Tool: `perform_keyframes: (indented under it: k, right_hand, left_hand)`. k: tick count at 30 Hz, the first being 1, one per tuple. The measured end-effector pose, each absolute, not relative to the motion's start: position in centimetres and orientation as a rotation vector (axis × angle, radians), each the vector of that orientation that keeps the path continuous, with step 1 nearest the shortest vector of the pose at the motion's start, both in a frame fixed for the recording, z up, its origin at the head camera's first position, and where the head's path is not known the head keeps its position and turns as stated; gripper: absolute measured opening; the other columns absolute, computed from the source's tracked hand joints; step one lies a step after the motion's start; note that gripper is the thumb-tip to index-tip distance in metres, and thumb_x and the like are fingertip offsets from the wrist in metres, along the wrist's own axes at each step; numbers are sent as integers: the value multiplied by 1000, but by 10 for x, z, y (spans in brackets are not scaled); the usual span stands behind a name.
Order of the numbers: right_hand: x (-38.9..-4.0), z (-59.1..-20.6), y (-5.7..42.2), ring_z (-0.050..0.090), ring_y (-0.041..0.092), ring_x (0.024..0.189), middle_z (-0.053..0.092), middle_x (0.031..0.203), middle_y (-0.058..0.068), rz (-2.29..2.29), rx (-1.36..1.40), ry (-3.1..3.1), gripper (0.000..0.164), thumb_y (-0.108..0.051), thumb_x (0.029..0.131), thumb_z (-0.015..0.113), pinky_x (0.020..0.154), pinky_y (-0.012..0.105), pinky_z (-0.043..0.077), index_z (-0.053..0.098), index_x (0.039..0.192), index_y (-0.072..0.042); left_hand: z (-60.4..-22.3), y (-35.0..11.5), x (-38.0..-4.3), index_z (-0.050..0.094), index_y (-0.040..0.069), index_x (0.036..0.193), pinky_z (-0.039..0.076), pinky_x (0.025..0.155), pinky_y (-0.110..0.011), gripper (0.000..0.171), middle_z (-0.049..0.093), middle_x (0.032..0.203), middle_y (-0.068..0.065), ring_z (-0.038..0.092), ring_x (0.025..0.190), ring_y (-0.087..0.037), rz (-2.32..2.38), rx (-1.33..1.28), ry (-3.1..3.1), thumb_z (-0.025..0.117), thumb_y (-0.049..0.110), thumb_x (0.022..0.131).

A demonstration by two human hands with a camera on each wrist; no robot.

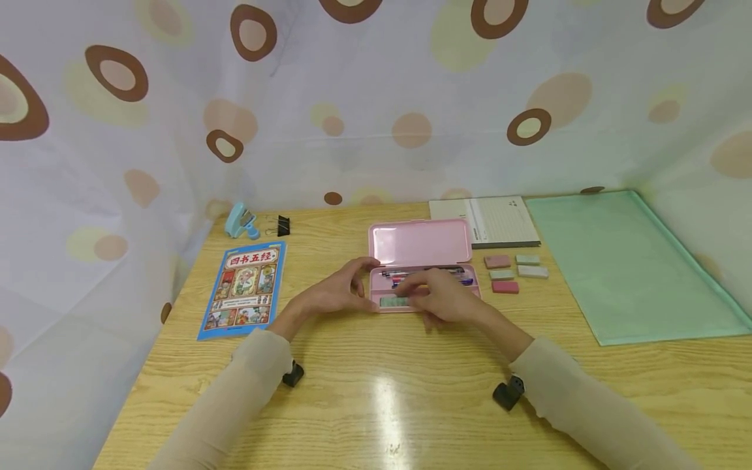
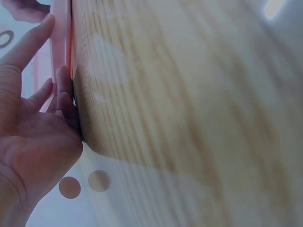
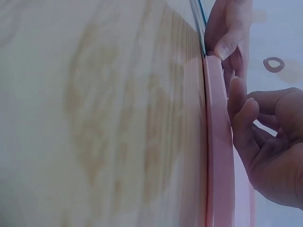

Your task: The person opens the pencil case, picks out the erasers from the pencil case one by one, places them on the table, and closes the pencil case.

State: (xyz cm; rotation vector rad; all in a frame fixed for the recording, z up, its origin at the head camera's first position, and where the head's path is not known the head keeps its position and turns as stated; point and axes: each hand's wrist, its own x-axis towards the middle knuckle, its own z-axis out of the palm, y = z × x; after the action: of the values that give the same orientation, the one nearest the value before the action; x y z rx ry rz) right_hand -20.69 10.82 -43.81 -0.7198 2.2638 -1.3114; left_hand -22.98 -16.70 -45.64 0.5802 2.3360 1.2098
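A pink pencil case (image 1: 420,241) stands with its lid tipped back. Several pens (image 1: 399,282) lie in its rear compartment, and a green eraser (image 1: 392,302) is in the front one. My left hand (image 1: 337,288) grips the left end of the case, thumb at the front corner and fingers toward the hinge. Over the front compartment, my right hand (image 1: 449,297) has bent fingers, with fingertips right at the eraser. In the right wrist view, its thumb and forefinger (image 3: 238,94) are close together above the case's front wall (image 3: 220,142); I cannot tell whether they pinch the eraser.
Several pink, green and white erasers (image 1: 504,286) lie right of the case. Behind them is a notepad (image 1: 505,219); a pale green mat (image 1: 640,274) covers the right side. At left are a blue-edged book (image 1: 243,287), a light-blue stapler-like tool (image 1: 237,220) and black binder clips (image 1: 283,226).
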Motion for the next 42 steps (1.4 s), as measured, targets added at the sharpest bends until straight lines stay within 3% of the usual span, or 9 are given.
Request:
perform_keyframes:
  k: [5,7,11,17,21,25,34,37,42]
  right_hand:
    - [-207,-440,105,56,22,40,75,98,14,-1341,-713,2253,27,2,101,58,39,33,45,72,123,-4]
    - [-207,-440,104,54,19,38,72,78,13,-1340,-722,2257,27,2,100,58,39,32,44,73,121,-5]
    - [-207,-442,103,54,16,39,64,61,8,-1331,-744,2282,26,3,98,61,39,30,42,74,119,-6]
    - [-208,-444,102,56,18,42,72,79,11,-1309,-761,2319,25,2,96,66,42,29,43,76,117,-9]
    - [-210,-444,103,65,17,74,75,102,6,-1239,-824,2431,24,-1,94,70,73,37,55,79,114,-12]
    - [-211,-443,106,61,21,112,73,120,3,-1176,-860,2501,23,-4,94,70,106,50,46,81,111,-15]
    - [-211,-441,109,63,20,104,76,113,1,-1161,-841,2539,19,-6,94,71,98,48,51,82,106,-16]
    - [-210,-441,110,62,16,88,76,105,-1,-1217,-780,2556,17,-7,92,71,82,36,52,82,102,-16]
    - [-212,-441,123,46,11,49,70,72,2,-1378,-574,2513,15,-11,94,71,50,25,38,83,99,-18]
  left_hand:
    - [-451,-166,-227,36,19,158,43,88,-39,89,50,133,-10,51,96,-26,1215,577,2329,87,25,86]
    - [-451,-165,-227,34,18,159,42,89,-40,89,49,136,-11,51,97,-26,1218,577,2325,86,23,86]
    - [-456,-167,-229,34,21,159,42,88,-40,90,48,139,-10,51,97,-26,1217,582,2329,87,26,86]
    - [-454,-167,-229,37,24,156,44,88,-38,88,51,131,-7,53,95,-24,1216,587,2329,88,30,85]
    - [-453,-167,-229,36,24,156,45,88,-37,88,51,128,-5,53,95,-23,1209,586,2333,88,30,85]
    - [-452,-167,-229,35,23,157,46,87,-37,89,49,134,-3,53,95,-23,1204,602,2334,87,29,85]
    - [-453,-168,-230,36,22,157,45,88,-38,89,49,132,-4,53,96,-23,1209,591,2329,87,28,85]
    - [-455,-168,-230,36,22,157,44,88,-37,89,49,132,-4,53,96,-23,1204,586,2333,87,29,85]
    - [-455,-168,-230,36,24,157,45,88,-37,89,47,135,-2,53,96,-22,1198,579,2335,87,29,85]
